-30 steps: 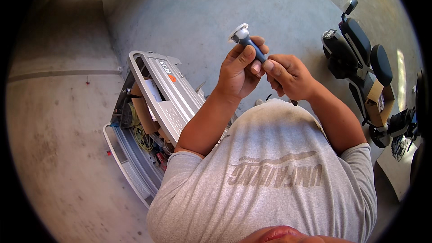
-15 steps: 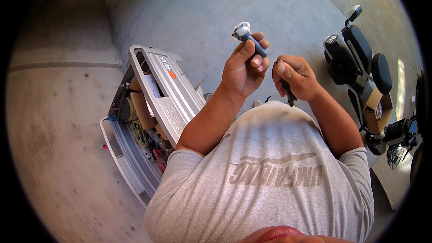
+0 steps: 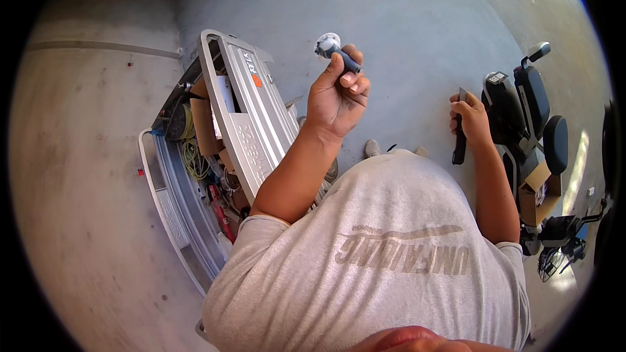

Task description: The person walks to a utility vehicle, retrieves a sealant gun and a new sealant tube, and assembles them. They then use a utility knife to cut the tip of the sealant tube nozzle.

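In my raised left hand (image 3: 338, 101) is a short dark blue cylinder with a round white end (image 3: 328, 44); its exact kind is unclear. The thumb and fingers wrap round the dark part, leaving the white end clear of them at the upper left. Well to the right, my right hand (image 3: 475, 120) is closed round a black utility knife (image 3: 460, 146). Its grey blade end sticks up past the thumb, while the handle hangs below the fist. Nothing touches between the two hands.
A grey metal vehicle bed with its side panel (image 3: 251, 104) stands at left, holding cardboard, yellow cable (image 3: 192, 160) and loose tools. On the right is a black scooter (image 3: 531, 101), with an open cardboard box (image 3: 540, 195) by it. My shoes (image 3: 372, 148) stand on the concrete floor.
My hands have moved apart: the right one has gone to the right with the utility knife, and the left one slightly left with the blue and white piece. The view has shifted a little.
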`<action>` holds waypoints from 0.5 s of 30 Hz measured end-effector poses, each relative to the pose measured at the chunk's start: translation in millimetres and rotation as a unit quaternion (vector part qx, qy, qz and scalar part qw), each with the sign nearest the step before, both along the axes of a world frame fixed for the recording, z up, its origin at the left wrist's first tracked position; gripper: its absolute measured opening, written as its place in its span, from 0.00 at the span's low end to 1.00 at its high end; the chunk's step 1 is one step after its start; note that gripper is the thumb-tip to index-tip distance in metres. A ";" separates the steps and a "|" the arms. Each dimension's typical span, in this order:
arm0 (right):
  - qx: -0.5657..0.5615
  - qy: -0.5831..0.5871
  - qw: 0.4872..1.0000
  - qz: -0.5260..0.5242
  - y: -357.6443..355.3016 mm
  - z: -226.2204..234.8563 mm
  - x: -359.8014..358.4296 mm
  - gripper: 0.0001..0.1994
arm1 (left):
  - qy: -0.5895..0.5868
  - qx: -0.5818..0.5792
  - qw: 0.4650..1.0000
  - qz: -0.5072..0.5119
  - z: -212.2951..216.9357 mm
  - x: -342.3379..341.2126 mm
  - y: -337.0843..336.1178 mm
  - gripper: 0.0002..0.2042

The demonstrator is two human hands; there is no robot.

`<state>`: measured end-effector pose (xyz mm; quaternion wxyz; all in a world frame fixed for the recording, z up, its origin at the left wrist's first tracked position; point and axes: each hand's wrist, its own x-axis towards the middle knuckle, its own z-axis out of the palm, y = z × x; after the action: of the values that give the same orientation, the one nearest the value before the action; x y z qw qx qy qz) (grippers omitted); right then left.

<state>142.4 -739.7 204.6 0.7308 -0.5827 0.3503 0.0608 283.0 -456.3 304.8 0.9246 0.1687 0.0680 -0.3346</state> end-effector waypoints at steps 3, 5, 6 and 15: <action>0.139 0.005 0.988 -0.062 11.1 -2.9 -1.8 0.22 | -0.006 -0.025 1.000 0.005 4.6 -3.9 -6.9 0.14; 0.161 0.010 0.984 -0.074 20.5 -2.6 -3.8 0.21 | -0.007 -0.029 0.999 0.015 7.7 -6.4 -8.9 0.14; 0.171 0.013 0.982 -0.078 24.3 -2.1 -6.9 0.20 | -0.007 -0.031 0.999 0.021 8.4 -7.8 -9.5 0.14; 0.244 0.074 0.959 0.125 20.4 -10.8 21.5 0.23 | -0.081 0.211 0.965 0.131 16.1 -51.1 32.0 0.13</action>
<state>163.9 -719.2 193.8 0.8096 -0.4196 0.3021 0.2779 232.0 -424.3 321.0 0.9061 0.3765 0.0832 -0.1738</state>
